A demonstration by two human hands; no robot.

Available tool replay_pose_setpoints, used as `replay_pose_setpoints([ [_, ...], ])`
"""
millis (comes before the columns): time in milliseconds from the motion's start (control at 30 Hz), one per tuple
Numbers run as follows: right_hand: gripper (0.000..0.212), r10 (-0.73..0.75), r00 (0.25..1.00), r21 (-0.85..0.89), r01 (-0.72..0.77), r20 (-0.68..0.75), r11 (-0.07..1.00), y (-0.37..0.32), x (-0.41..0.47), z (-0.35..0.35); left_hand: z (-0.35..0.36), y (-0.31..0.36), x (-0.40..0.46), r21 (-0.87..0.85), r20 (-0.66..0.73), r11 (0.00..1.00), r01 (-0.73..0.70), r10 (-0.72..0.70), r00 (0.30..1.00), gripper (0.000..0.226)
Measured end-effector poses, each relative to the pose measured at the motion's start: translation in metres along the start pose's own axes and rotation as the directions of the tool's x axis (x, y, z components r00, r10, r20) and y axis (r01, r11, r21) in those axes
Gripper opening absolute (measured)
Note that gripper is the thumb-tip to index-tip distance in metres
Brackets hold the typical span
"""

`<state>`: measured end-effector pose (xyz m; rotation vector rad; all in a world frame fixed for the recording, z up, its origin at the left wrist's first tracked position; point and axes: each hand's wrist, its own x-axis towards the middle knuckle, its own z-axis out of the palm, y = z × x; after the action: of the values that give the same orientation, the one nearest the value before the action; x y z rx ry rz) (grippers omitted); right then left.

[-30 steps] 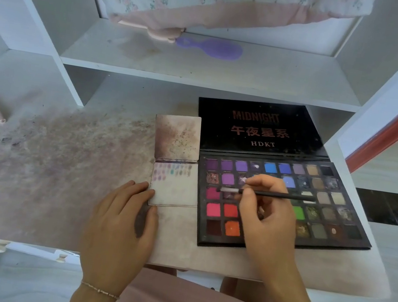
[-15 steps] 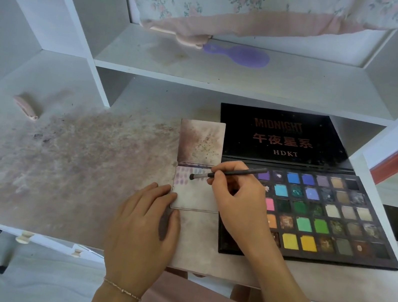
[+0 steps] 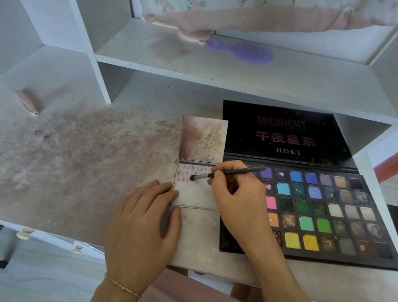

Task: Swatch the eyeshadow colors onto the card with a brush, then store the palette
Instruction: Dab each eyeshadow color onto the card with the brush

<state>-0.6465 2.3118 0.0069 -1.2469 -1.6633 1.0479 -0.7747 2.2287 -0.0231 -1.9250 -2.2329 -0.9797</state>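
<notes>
- Near edge of the desk (image 3: 56,208): stained pinkish surface; a wide bare stretch lies to the left of the hands; two small drawer knobs (image 3: 25,233) show just under the front edge.
- Left hand (image 3: 145,223): lies flat on the desk at the near edge, fingers straight and relaxed, gripping nothing; its fingertips touch the lower left corner of the swatch card (image 3: 194,193); a thin bracelet (image 3: 123,287) circles the wrist.
- Right hand (image 3: 239,201): fingers curled and pinched around the eyeshadow brush (image 3: 228,173); the brush head rests on the card's upper left area, beside a row of purplish and greenish swatch marks.
- Swatch card: lies flat, touching the left edge of the palette; a raised flap (image 3: 203,139), smudged brown, stands behind it.
- Eyeshadow palette (image 3: 334,218): open on the desk to the right of the card, near the desk's right edge; rows of pans hold purples, blues, greens, yellows, pinks and neutrals; its black lid (image 3: 287,136), printed "MIDNIGHT" and "HDKT", lies back under the shelf.
- Far left: a small pink object (image 3: 28,102) lies on the desk, well apart.
- Shelf (image 3: 231,77) above: a purple hairbrush (image 3: 243,51) lies beside the hem of a floral cloth (image 3: 243,2).
</notes>
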Motion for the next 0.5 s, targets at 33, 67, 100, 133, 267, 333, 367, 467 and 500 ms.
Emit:
replay_pose_setpoints([
  [33, 0.021, 0.003, 1.0, -0.001, -0.003, 0.002, 1.0, 0.0004, -0.0002, -0.0003, -0.0001, 0.0004, 0.0001, 0.0, 0.002, 1.0, 0.003, -0.003, 1.0, 0.036],
  [67, 0.02, 0.004, 1.0, -0.002, -0.004, 0.004, 1.0, 0.0007, -0.0004, -0.0006, -0.0001, 0.0006, 0.0003, 0.0, 0.004, 1.0, 0.004, -0.004, 1.0, 0.036],
  [100, 0.019, 0.006, 1.0, -0.001, -0.006, 0.005, 1.0, 0.0007, -0.0005, -0.0007, -0.0002, 0.0008, 0.0004, 0.0, 0.004, 1.0, 0.005, -0.005, 1.0, 0.036],
  [133, 0.019, 0.005, 1.0, 0.0, -0.005, 0.005, 1.0, 0.0008, -0.0006, -0.0008, -0.0002, 0.0009, 0.0004, 0.0, 0.005, 1.0, 0.005, -0.005, 1.0, 0.036],
  [267, 0.019, -0.012, 1.0, -0.016, 0.012, 0.003, 1.0, 0.0009, 0.0003, -0.0002, -0.0004, 0.0003, -0.0001, -0.002, 0.006, 1.0, 0.005, -0.005, 1.0, 0.036],
  [333, 0.019, -0.01, 1.0, -0.016, 0.01, 0.003, 1.0, 0.0011, 0.0002, -0.0002, -0.0002, 0.0001, -0.0001, -0.001, 0.005, 1.0, 0.003, -0.003, 1.0, 0.036],
  [367, 0.019, -0.008, 1.0, -0.015, 0.008, 0.005, 1.0, 0.0012, 0.0001, -0.0004, -0.0002, 0.0, -0.0001, 0.0, 0.005, 1.0, 0.002, -0.002, 1.0, 0.036],
  [467, 0.018, -0.004, 1.0, -0.017, 0.004, 0.01, 1.0, 0.0013, -0.0007, -0.0008, -0.0001, -0.0001, 0.0, 0.007, 0.007, 1.0, 0.0, 0.0, 1.0, 0.036],
  [500, 0.018, -0.008, 1.0, -0.019, 0.008, 0.01, 1.0, 0.0011, -0.0006, -0.0009, -0.0002, -0.0002, -0.0001, 0.007, 0.006, 1.0, -0.001, 0.001, 1.0, 0.037],
])
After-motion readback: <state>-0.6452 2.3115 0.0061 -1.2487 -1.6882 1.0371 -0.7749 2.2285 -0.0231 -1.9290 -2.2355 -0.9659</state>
